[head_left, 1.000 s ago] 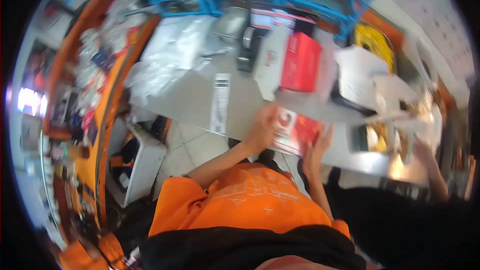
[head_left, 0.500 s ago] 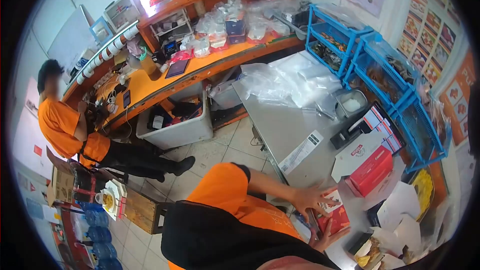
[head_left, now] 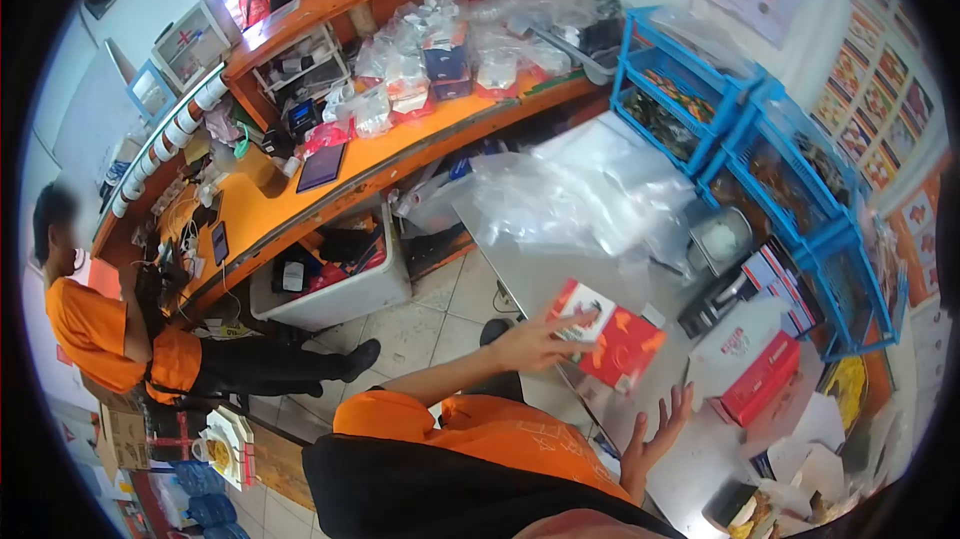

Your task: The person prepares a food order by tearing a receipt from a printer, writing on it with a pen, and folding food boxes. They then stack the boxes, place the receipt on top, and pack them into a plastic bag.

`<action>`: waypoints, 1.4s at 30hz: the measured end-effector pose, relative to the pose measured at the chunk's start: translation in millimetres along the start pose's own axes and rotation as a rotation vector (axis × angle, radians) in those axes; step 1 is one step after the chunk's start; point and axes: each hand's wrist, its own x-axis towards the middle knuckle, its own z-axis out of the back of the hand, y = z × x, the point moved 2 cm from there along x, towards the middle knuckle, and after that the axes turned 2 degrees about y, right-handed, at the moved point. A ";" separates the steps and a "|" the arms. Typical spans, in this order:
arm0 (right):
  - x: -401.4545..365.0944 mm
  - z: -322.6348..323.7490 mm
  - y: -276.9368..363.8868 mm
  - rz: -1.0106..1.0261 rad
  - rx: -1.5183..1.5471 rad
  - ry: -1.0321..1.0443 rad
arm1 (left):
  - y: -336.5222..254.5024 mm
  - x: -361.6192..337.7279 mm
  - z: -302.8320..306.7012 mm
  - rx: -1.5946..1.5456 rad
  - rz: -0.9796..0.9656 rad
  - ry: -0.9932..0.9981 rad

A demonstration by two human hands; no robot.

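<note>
A red and white box (head_left: 625,344) is lifted over the near edge of the metal table (head_left: 520,259). My left hand (head_left: 545,337) is closed on its left side, with fingers across the white panel. Below the box, my right hand (head_left: 657,431) is raised with its fingers spread, apart from the box and holding nothing. To the right of both hands lies a larger red and white carton (head_left: 758,374). Open white cartons with food (head_left: 770,511) are at the bottom right.
Clear plastic bags (head_left: 590,189) cover the table's far part. Blue basket racks (head_left: 780,179) line the right wall. A person in orange (head_left: 90,329) stands at the left by the orange counter (head_left: 265,219). A white bin (head_left: 340,304) sits under the counter.
The red and white box has risen from the table and moved up and left with my left hand. My right hand has let go of it and opened. The view has shifted.
</note>
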 end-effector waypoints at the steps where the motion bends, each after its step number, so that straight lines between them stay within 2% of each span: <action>1: 12.8 -18.0 4.5 -0.049 0.081 -0.012 | 26.2 -6.8 11.0 0.068 0.105 0.042; 5: 61.1 -98.0 9.5 -0.035 0.069 -0.008 | 118.5 -25.0 28.3 0.090 0.142 -0.012; 7: 81.0 -140.0 8.2 -0.093 0.123 0.033 | 134.9 -27.0 31.4 -0.109 0.102 -0.047; 9: 103.3 -178.2 20.1 -0.110 0.112 0.085 | 137.2 -21.8 31.3 -0.053 0.103 -0.048; 11: 119.8 -212.6 37.3 0.244 -0.396 0.263 | 136.0 -21.4 35.8 0.004 0.111 -0.016; 13: 119.6 -239.2 33.6 0.230 -0.489 0.346 | 134.7 -24.3 31.5 -0.053 0.199 0.097; 14: 117.1 -250.7 23.8 0.228 -0.575 0.359 | 135.6 -24.8 26.3 -0.054 0.194 -0.016; 16: 123.6 -263.6 14.4 0.259 -0.650 0.386 | 140.7 -29.5 22.1 -0.075 0.185 -0.058; 19: 125.1 -257.2 34.1 0.204 -0.645 0.454 | 145.3 -55.9 59.4 -0.070 0.207 -0.085; 20: 128.2 -255.4 34.9 0.339 -0.724 0.403 | 158.3 -70.9 74.6 -0.139 0.408 -0.254; 21: 137.1 -256.2 40.7 0.346 -0.725 0.405 | 175.3 -86.1 89.8 -0.207 0.602 -0.429; 23: 152.5 -262.3 43.6 -0.029 -0.707 0.571 | 225.6 -135.5 113.2 -0.412 0.992 -0.755; 24: 158.2 -266.3 32.3 -0.031 -0.708 0.571 | 254.1 -166.2 130.5 -0.564 1.108 -0.854; 26: 177.0 -278.2 14.4 0.308 -0.516 0.323 | 302.3 -219.8 180.7 -0.759 1.359 -0.985; 27: 184.5 -296.6 19.8 0.307 -0.513 0.322 | 320.3 -244.4 204.3 -0.801 1.504 -1.013; 29: 201.3 -331.4 39.0 0.368 -0.456 0.197 | 361.7 -287.5 236.2 -0.753 1.350 -0.889; 30: 210.2 -357.1 51.5 0.414 -0.438 0.150 | 369.1 -291.8 254.4 -0.767 1.412 -0.848; 31: 215.7 -384.0 65.2 0.408 -0.434 0.155 | 385.5 -310.7 244.3 -0.716 1.294 -0.774; 32: 221.6 -409.8 78.9 0.341 -0.366 0.186 | 377.4 -304.1 248.9 -0.770 1.355 -0.760; 33: 228.5 -433.2 90.0 0.270 -0.297 0.217 | 367.5 -290.3 253.3 -0.752 1.295 -0.794; 34: 237.9 -457.6 98.1 0.318 -0.214 0.272 | 367.1 -295.7 245.9 -0.712 1.401 -0.709; 35: 243.2 -478.9 109.4 0.307 -0.210 0.279 | 369.1 -300.9 235.3 -0.858 1.475 -0.846; 37: 249.9 -516.2 127.4 0.110 -0.093 0.329 | 380.0 -315.4 205.8 -0.829 1.424 -0.868; 40: 268.7 -551.3 136.6 0.174 -0.069 0.421 | 397.8 -341.5 184.2 -0.740 1.358 -0.775; 42: 275.7 -566.4 141.6 0.185 -0.048 0.458 | 401.2 -348.4 187.5 -0.739 1.507 -0.578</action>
